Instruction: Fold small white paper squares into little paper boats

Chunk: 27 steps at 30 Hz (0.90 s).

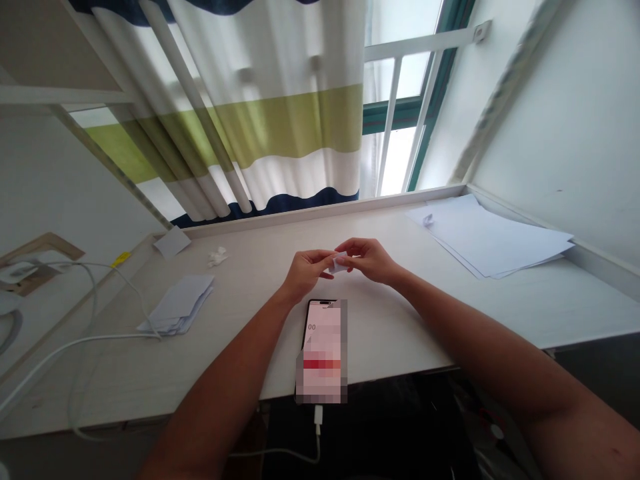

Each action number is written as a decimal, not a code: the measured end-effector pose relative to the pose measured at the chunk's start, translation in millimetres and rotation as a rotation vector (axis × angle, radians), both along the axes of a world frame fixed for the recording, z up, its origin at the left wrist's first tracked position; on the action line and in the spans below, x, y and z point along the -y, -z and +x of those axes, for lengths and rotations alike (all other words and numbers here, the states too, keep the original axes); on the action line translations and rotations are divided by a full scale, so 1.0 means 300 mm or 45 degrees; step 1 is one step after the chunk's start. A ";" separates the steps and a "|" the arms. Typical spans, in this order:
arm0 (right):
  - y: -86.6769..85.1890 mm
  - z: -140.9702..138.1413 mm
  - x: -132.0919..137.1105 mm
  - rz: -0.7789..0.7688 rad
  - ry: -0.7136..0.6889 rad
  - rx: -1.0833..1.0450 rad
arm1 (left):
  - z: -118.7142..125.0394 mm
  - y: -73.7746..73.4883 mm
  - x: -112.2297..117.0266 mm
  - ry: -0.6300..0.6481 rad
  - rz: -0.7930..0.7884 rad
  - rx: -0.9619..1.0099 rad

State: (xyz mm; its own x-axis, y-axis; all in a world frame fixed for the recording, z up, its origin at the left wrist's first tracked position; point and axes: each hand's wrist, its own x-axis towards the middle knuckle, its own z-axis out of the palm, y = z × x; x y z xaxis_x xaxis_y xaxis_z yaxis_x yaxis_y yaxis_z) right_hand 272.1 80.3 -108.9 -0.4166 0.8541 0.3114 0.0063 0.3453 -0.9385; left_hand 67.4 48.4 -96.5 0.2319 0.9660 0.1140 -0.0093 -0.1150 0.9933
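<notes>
Over the middle of the white desk (240, 293), a small folded piece of white paper (339, 262) is pinched between both my hands. My left hand (306, 270) grips its left side with thumb and fingers. On its other side, my right hand (371, 259) closes thumb and fingertips on the paper. The exact folds are too small to make out, and the fingers partly cover them. Just below the hands, a phone (320, 350) lies with its lit screen up, part of it blurred out.
A white charging cable (319, 420) runs from the phone over the front edge. Several paper sheets (495, 240) lie at the right, a stack of smaller sheets (183, 300) at the left. Crumpled paper (217, 256) sits near a square sheet (173, 243). Pale cables (75, 340) cross the left side.
</notes>
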 end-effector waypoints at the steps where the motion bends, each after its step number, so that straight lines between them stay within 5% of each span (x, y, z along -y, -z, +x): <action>1: 0.001 0.001 -0.001 0.009 0.001 0.011 | 0.000 0.000 0.000 0.007 -0.004 0.005; 21: 0.000 0.010 -0.012 -0.187 -0.020 -0.076 | -0.013 -0.004 -0.006 0.144 0.012 -0.010; 27: -0.010 0.005 -0.001 -0.082 -0.015 -0.084 | 0.001 -0.003 0.005 0.085 0.038 -0.008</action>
State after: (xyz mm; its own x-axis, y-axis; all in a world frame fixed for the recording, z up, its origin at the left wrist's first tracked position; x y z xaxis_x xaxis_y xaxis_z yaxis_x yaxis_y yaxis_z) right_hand 273.6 80.6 -106.0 -0.4075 0.8682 0.2831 -0.0600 0.2839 -0.9570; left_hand 67.6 47.0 -95.7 0.2967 0.9446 0.1406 -0.0118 -0.1436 0.9896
